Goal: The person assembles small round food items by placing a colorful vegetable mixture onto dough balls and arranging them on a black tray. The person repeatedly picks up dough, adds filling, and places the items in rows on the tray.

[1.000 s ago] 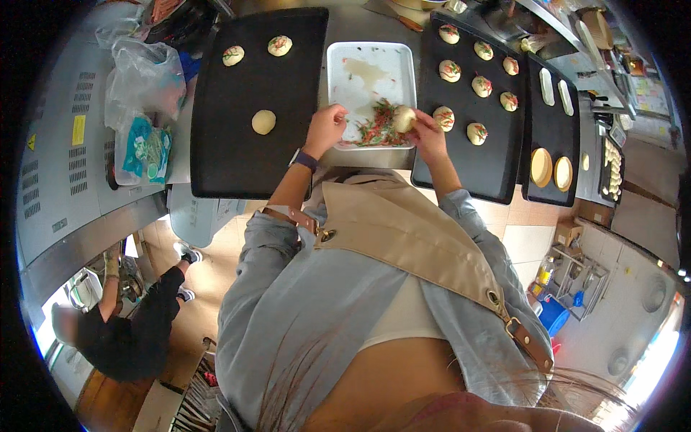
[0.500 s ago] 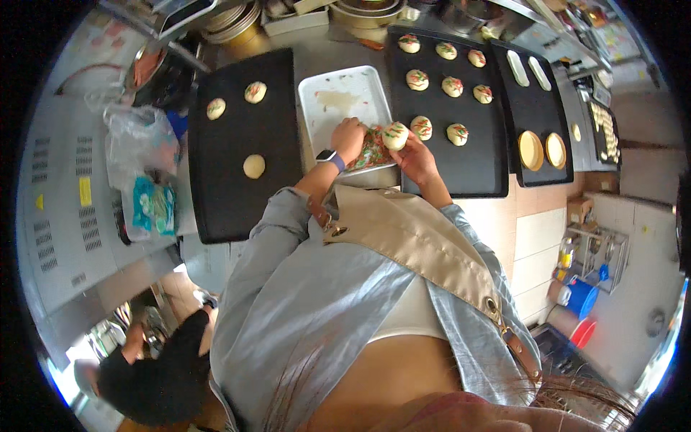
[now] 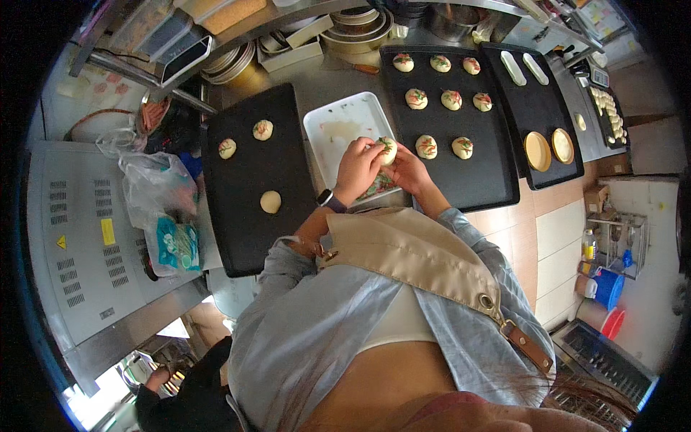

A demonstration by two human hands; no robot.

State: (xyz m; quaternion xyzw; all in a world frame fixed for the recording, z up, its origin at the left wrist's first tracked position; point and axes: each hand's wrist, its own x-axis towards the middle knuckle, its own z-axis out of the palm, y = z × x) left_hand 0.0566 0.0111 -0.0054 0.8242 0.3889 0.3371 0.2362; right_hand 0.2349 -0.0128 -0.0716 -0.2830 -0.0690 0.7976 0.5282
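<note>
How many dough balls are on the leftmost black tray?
3 on that tray: a topped dough ball toward its left edge, another topped one farther back and right, and a plain one nearest the person, whose left sleeve covers a corner, possibly hiding more.

The held bun (image 3: 389, 153) is pale cream, streaked green and red. The shallow tray (image 3: 321, 144) is white. The left baking sheet (image 3: 252, 237) is solid black; toward its far edge, two cream buns (image 3: 263, 129) carry red and green flecks. The apron (image 3: 403, 248) is plain tan, the shirt (image 3: 338, 317) light blue.
</note>
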